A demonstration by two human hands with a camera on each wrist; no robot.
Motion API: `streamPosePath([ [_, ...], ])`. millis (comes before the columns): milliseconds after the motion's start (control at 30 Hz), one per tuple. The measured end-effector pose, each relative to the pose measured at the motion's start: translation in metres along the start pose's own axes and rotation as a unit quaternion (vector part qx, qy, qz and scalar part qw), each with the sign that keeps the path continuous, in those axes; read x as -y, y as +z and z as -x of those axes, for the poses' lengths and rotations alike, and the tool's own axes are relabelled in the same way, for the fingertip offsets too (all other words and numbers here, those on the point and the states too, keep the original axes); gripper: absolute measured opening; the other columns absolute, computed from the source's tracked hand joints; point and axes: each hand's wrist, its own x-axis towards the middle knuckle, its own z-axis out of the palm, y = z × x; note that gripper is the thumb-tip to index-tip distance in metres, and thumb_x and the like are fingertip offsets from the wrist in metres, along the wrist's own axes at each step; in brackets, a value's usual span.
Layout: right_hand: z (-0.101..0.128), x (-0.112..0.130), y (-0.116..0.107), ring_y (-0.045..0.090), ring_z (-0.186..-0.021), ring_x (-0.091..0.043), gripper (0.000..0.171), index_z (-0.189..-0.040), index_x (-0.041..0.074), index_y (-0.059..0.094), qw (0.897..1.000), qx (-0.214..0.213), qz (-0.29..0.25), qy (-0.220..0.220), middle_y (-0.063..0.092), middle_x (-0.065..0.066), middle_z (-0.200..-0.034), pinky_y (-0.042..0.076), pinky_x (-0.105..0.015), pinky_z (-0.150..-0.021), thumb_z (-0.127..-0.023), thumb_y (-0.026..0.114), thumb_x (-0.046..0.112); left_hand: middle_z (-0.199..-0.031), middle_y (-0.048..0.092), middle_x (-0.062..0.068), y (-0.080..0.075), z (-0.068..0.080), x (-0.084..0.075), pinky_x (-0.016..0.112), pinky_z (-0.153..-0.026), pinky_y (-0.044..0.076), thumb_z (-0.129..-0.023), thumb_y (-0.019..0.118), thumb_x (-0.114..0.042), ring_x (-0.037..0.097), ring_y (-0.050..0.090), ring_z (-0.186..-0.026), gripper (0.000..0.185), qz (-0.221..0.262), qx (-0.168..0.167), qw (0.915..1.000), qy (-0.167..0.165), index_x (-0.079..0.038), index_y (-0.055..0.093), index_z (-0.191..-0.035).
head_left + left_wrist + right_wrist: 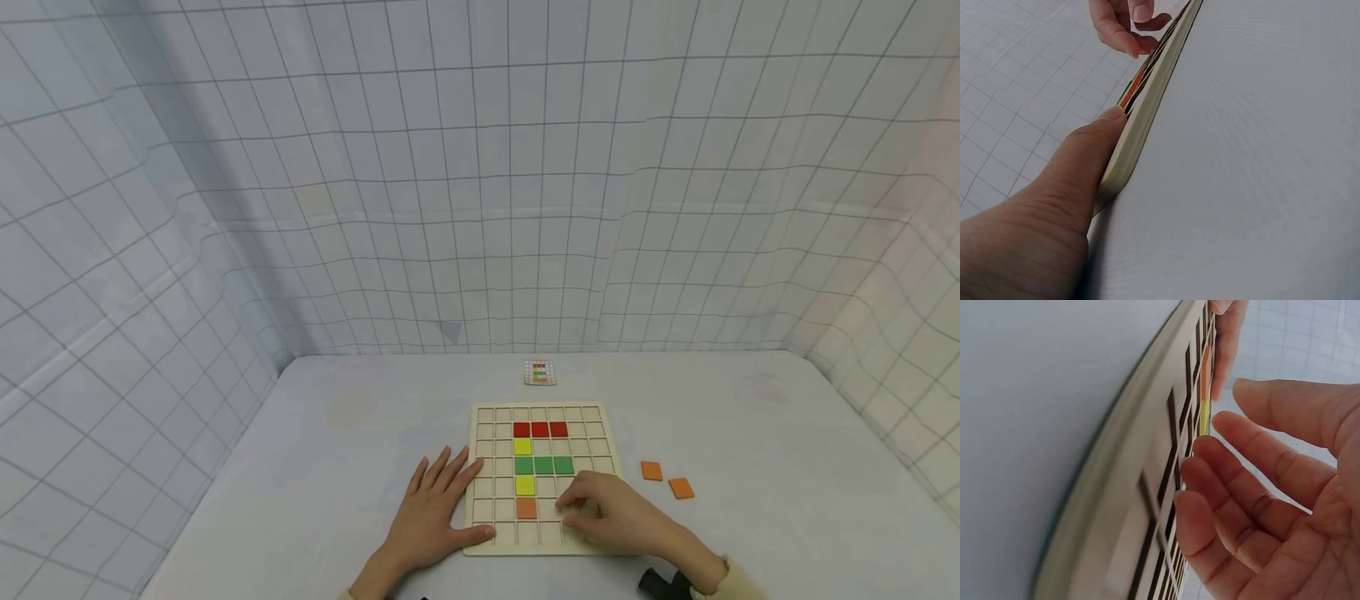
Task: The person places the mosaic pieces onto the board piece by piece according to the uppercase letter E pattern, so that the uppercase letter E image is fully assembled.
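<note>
The left hand (pixel 435 508) lies flat, fingers spread, steadying the board's (pixel 545 477) left edge. The right hand (pixel 611 512) rests on the board right of the orange tile (pixel 527 507), fingers loosely bent, apparently empty. A careless nudge there could shift the seated tiles.

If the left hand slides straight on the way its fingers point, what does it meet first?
The left hand points up and slightly right, along the board's left edge. It would probably ride onto the board's empty left cells first; beyond that, bare table. Depth is unclear.
</note>
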Motion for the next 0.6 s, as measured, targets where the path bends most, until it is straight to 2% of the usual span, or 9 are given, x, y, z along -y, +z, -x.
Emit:
streamPosePath([
  [133,0.011,-0.007,-0.006,0.053,-0.079,-0.003,0.009,-0.097,0.019,0.070,1.000,-0.026,0.007,0.006,0.059,0.017,-0.090,0.047,-0.024,-0.067,-0.090,0.068,0.024,-0.153,0.027,0.000,0.001,0.000,0.001,0.051,-0.110,0.006,-0.077,0.045,-0.081,0.025,0.013,-0.142,0.091,0.000,-0.001,1.0000,0.001,-0.025,0.036,-0.148],
  [333,0.024,-0.020,-0.018,0.054,-0.076,-0.001,0.004,-0.091,0.020,0.069,0.994,-0.084,0.057,0.042,0.059,0.019,-0.088,0.048,-0.024,-0.064,-0.087,0.070,0.020,-0.153,0.028,0.000,0.001,0.000,0.001,0.051,-0.110,0.006,-0.077,0.046,-0.080,0.026,0.014,-0.142,0.091,0.002,-0.002,1.0000,0.004,-0.025,0.036,-0.148],
  [433,0.028,-0.024,-0.024,0.053,-0.073,-0.001,0.005,-0.088,0.021,0.069,0.984,-0.119,0.096,0.089,0.059,0.019,-0.085,0.047,-0.024,-0.062,-0.085,0.073,0.018,-0.153,0.028,0.000,0.001,0.000,0.001,0.051,-0.110,0.006,-0.077,0.046,-0.080,0.026,0.014,-0.142,0.091,0.003,-0.002,1.0000,0.004,-0.025,0.036,-0.148],
  [533,0.030,-0.026,-0.031,0.053,-0.073,-0.003,0.007,-0.087,0.022,0.070,0.970,-0.142,0.128,0.147,0.059,0.016,-0.083,0.046,-0.026,-0.062,-0.083,0.074,0.019,-0.153,0.028,0.000,0.001,0.000,0.001,0.051,-0.110,0.006,-0.077,0.046,-0.080,0.026,0.014,-0.142,0.091,0.005,0.000,1.0000,0.002,-0.025,0.036,-0.148],
  [600,0.032,-0.028,-0.035,0.053,-0.072,-0.006,0.009,-0.089,0.019,0.071,0.962,-0.156,0.151,0.167,0.059,0.013,-0.081,0.045,-0.028,-0.061,-0.081,0.076,0.018,-0.154,0.027,0.000,0.000,0.000,0.001,0.051,-0.110,0.006,-0.077,0.046,-0.080,0.026,0.013,-0.142,0.091,0.006,0.003,1.0000,0.001,-0.025,0.036,-0.148],
])
